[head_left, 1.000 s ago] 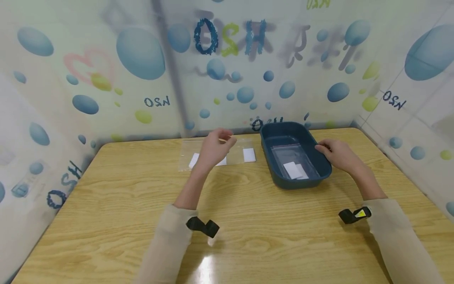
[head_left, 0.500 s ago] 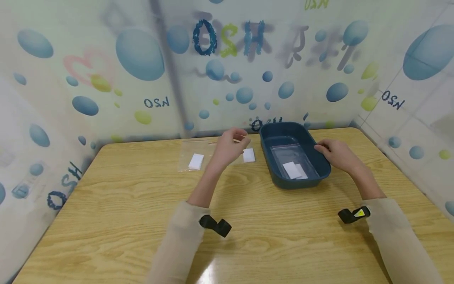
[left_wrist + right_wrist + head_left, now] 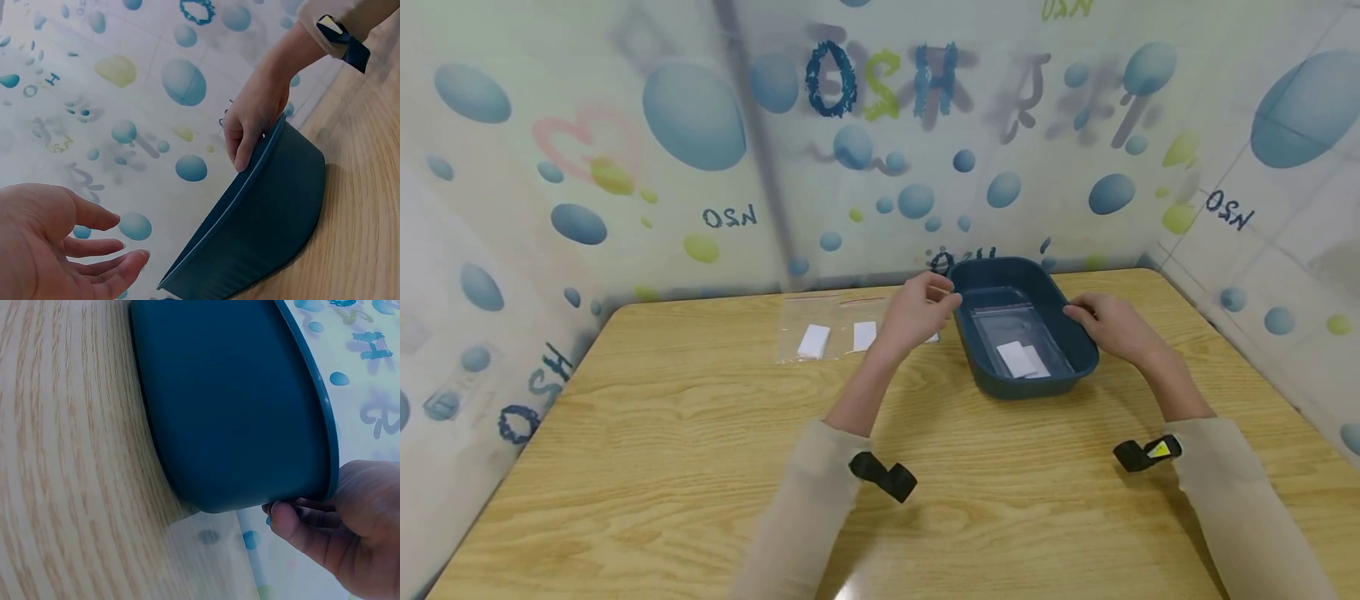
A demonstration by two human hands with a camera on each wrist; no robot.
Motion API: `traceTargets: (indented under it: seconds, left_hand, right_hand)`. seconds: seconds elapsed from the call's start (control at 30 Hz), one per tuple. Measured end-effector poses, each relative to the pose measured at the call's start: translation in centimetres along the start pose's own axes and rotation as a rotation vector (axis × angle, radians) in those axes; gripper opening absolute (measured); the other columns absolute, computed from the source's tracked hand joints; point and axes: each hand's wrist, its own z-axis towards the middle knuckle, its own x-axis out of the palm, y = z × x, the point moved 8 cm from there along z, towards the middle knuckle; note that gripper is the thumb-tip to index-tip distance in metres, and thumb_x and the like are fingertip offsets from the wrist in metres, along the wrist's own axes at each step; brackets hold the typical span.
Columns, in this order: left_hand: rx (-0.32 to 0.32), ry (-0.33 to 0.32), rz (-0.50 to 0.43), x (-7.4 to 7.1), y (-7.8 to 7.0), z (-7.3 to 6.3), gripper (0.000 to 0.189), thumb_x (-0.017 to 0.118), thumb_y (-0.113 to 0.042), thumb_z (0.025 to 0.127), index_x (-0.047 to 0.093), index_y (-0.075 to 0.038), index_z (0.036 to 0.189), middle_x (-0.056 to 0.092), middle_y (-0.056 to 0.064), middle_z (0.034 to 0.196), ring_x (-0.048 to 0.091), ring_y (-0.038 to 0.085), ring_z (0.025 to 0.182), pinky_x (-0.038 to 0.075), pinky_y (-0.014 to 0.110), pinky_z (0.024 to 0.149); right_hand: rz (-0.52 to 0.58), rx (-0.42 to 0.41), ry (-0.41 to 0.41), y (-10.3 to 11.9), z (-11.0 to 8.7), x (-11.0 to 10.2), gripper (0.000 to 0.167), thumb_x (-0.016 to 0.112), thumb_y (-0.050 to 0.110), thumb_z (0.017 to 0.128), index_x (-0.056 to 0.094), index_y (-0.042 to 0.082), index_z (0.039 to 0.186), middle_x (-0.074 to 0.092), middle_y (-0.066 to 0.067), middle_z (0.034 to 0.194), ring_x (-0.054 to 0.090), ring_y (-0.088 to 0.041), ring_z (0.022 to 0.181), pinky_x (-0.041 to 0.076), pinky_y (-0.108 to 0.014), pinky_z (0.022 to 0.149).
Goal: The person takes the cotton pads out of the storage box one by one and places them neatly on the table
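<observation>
Head view: the left hand (image 3: 917, 312) holds nothing, its fingers loosely bent with a gap to the thumb, fingertips just beside the left rim of the blue basin (image 3: 1037, 388); the right hand (image 3: 1111, 325) grips the opposite rim, so the basin sits between both hands' fingers; white pieces (image 3: 814, 342) lie left of the left fingers

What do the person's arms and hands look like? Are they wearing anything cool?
The left sleeve and right sleeve are plain beige. Near the cuffs sit a chunky black left band and right band; the right one has a yellow patch. The left hand and right hand wear no gloves.
</observation>
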Motion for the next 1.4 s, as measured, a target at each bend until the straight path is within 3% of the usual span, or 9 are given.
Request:
traceTargets:
  seconds: [0.13, 0.4, 0.77, 1.0, 1.17, 1.4]
  left_hand:
    - [-0.013, 0.017, -0.01, 1.0, -0.1, 0.3, 0.032, 0.061, -0.018, 0.103, 0.059, -0.002, 0.13, 0.066, 0.015, 0.114, 0.068, 0.034, 0.101, 0.058, 0.04, 0.082]
    - [-0.039, 0.029, 0.05, 2.6, -0.2, 0.8, 0.034, 0.063, -0.021, 0.102, 0.059, -0.004, 0.131, 0.066, 0.015, 0.116, 0.07, 0.024, 0.09, 0.057, 0.033, 0.079]
    - [-0.075, 0.077, 0.086, 4.8, -0.7, 0.9, 0.038, 0.062, -0.024, 0.102, 0.054, -0.007, 0.136, 0.066, 0.012, 0.119, 0.067, 0.022, 0.093, 0.055, 0.034, 0.079]
    - [-0.098, 0.067, 0.111, 5.7, -0.4, 1.2, 0.05, 0.064, -0.027, 0.101, 0.047, -0.007, 0.144, 0.061, 0.012, 0.122, 0.061, 0.022, 0.097, 0.052, 0.037, 0.082]
    - [-0.098, 0.064, 0.109, 6.6, -0.4, 1.5, 0.055, 0.063, -0.024, 0.101, 0.042, -0.003, 0.147, 0.061, 0.015, 0.128, 0.06, 0.024, 0.102, 0.051, 0.038, 0.088]
    - [-0.125, 0.063, 0.094, 7.8, -0.4, 1.8, 0.059, 0.063, -0.022, 0.1, 0.038, 0.001, 0.149, 0.051, 0.02, 0.146, 0.055, 0.028, 0.126, 0.049, 0.04, 0.1]
  right_hand:
    - [0.001, -0.005, -0.001, 0.1, 0.0, 0.0, 0.037, 0.046, 0.019, 0.11, 0.062, -0.014, 0.114, 0.065, -0.019, 0.089, 0.057, -0.028, 0.075, 0.046, -0.046, 0.069]
    - [0.002, -0.006, -0.005, -0.1, 0.0, 0.1, 0.037, 0.046, 0.019, 0.109, 0.062, -0.014, 0.113, 0.065, -0.019, 0.09, 0.057, -0.028, 0.076, 0.047, -0.046, 0.07]
    - [0.01, -0.006, -0.008, -0.1, 0.0, 0.1, 0.036, 0.046, 0.019, 0.109, 0.063, -0.013, 0.111, 0.064, -0.016, 0.087, 0.056, -0.027, 0.074, 0.046, -0.042, 0.067]
    - [0.011, -0.006, -0.002, -0.1, 0.1, 0.1, 0.037, 0.046, 0.02, 0.11, 0.063, -0.013, 0.111, 0.065, -0.017, 0.088, 0.056, -0.027, 0.075, 0.046, -0.043, 0.068]
    - [0.014, -0.005, -0.007, 0.1, 0.0, 0.0, 0.035, 0.046, 0.019, 0.109, 0.063, -0.013, 0.11, 0.063, -0.014, 0.084, 0.054, -0.025, 0.072, 0.045, -0.041, 0.066]
    - [0.018, -0.006, -0.005, 0.4, 0.0, 0.0, 0.035, 0.046, 0.019, 0.109, 0.063, -0.012, 0.109, 0.061, -0.012, 0.081, 0.053, -0.024, 0.07, 0.044, -0.038, 0.063]
